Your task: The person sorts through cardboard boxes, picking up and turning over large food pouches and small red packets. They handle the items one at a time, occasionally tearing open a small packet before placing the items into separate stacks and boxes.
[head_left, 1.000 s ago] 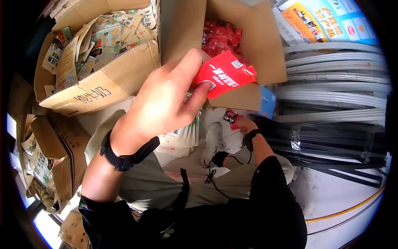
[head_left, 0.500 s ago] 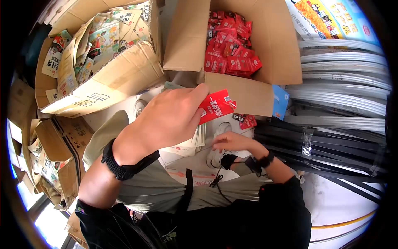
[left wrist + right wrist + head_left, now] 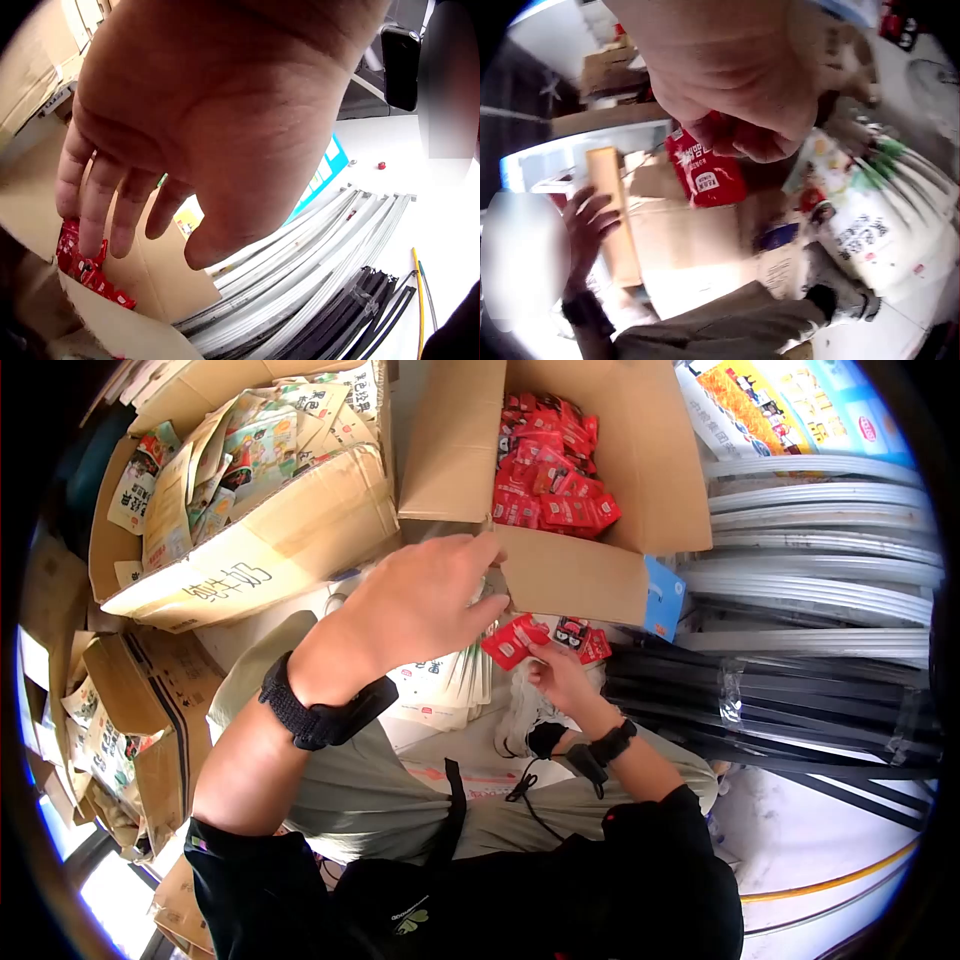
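My right hand (image 3: 560,675) pinches a red packet (image 3: 515,642) by its edge, low in front of my knees. In the right wrist view the fingers curl over the top of that red packet (image 3: 705,172), which shows white print. Just behind it on the floor lies another red packet (image 3: 597,647) with a black printed figure. My left hand (image 3: 415,600) hangs near the front flap of the carton of red packets, fingers extended and holding nothing. Its bare palm (image 3: 202,120) faces the left wrist camera, and several red packets (image 3: 82,262) show beyond the fingertips.
An open carton (image 3: 455,440) holds many red packets. To its left a larger carton (image 3: 290,530) is full of paper pouches. More pouches (image 3: 440,690) are fanned on the floor beside my shoe (image 3: 525,710). Bundled white strips (image 3: 820,525) and black strips (image 3: 680,695) lie at right.
The red packet has passed from my left hand to my right. Earlier, my right hand let go of the figured packet on the floor and drew back, then moved up to the other one.
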Action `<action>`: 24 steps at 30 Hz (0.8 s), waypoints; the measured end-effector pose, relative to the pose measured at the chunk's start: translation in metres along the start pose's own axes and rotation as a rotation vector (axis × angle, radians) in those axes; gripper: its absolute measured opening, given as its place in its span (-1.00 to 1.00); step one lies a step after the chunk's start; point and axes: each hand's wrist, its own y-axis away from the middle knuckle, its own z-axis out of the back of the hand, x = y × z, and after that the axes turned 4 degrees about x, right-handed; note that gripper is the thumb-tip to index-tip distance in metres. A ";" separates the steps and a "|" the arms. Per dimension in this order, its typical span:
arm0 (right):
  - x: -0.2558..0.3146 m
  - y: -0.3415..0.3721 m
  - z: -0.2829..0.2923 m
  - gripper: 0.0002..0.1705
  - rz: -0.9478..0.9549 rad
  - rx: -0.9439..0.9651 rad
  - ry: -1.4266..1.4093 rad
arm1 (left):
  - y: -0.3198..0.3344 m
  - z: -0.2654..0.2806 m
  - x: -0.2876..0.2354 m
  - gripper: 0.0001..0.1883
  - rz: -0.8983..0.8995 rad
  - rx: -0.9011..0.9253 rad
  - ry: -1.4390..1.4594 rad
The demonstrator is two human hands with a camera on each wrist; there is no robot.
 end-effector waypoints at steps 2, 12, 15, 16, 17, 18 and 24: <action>-0.020 -0.023 0.054 -0.94 -0.048 -0.222 -0.029 | 0.003 0.009 -0.001 -0.72 -0.001 -0.003 0.011; -0.025 -0.064 0.187 -0.92 0.105 -0.803 -0.258 | 0.028 0.022 0.007 -0.78 -0.009 -0.084 -0.001; -0.027 -0.072 0.158 -0.85 -0.106 -0.785 -0.250 | 0.031 0.029 0.007 -0.80 0.002 -0.133 -0.012; -0.026 -0.074 0.148 -0.82 -0.183 -0.524 -0.069 | 0.030 0.032 0.006 -0.81 0.035 -0.108 -0.043; -0.026 -0.075 0.136 -0.79 -0.256 -0.263 0.110 | 0.030 0.035 0.005 -0.82 0.067 -0.084 -0.074; -0.024 -0.072 0.110 -0.79 -0.248 -0.260 0.120 | 0.030 0.035 0.004 -0.87 0.066 -0.145 -0.063; 0.014 -0.029 -0.077 -0.62 -0.120 0.299 1.041 | 0.030 0.034 0.010 -0.91 0.078 -0.250 -0.120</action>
